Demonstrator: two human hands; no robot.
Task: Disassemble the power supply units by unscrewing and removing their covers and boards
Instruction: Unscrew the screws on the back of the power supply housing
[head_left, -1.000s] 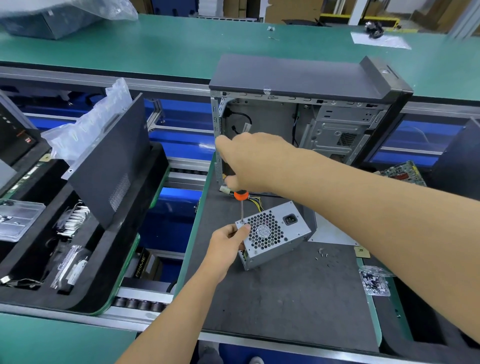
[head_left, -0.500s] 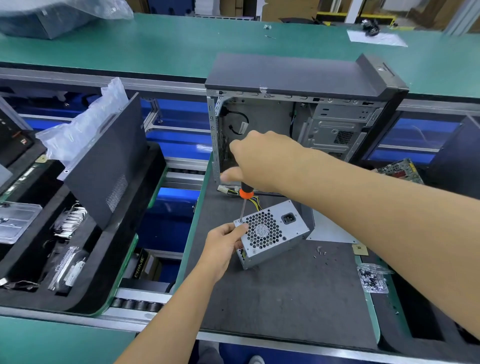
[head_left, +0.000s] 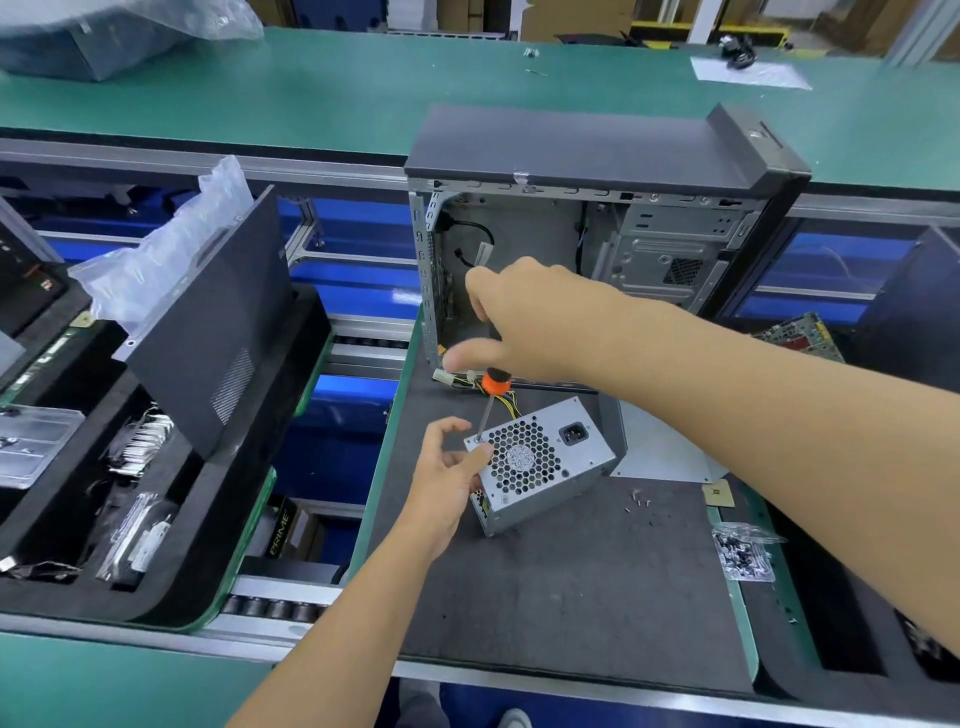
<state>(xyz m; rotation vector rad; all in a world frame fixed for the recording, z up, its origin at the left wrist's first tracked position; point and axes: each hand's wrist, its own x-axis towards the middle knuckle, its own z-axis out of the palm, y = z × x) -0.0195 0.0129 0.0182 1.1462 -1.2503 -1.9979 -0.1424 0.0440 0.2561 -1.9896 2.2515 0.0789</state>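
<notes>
Since a moment ago, the left hand (head_left: 445, 480) is loosening off the power supply unit (head_left: 540, 462): its forefinger is lifting clear of the top corner, while the thumb is pressing against the fan-grille face and the other fingers are curling behind the left edge, so it is only lightly holding the box. That unit is sitting tilted on the dark grey mat (head_left: 571, 597), fan grille facing up, just in front of the open computer case (head_left: 597, 234). Above it, the right hand (head_left: 519, 322) is gripping the screwdriver (head_left: 491, 402) by its orange handle, fingers wrapped round it, with the shaft running down to a screw at the unit's upper left corner. Yellow and black cables (head_left: 506, 400) are trailing from behind the unit toward the case. Loose screws (head_left: 640, 501) are lying on the mat to the right, near a clear bag of screws (head_left: 745, 556). Further left, a black side panel (head_left: 208, 332) is leaning in a foam tray (head_left: 270, 467).
</notes>
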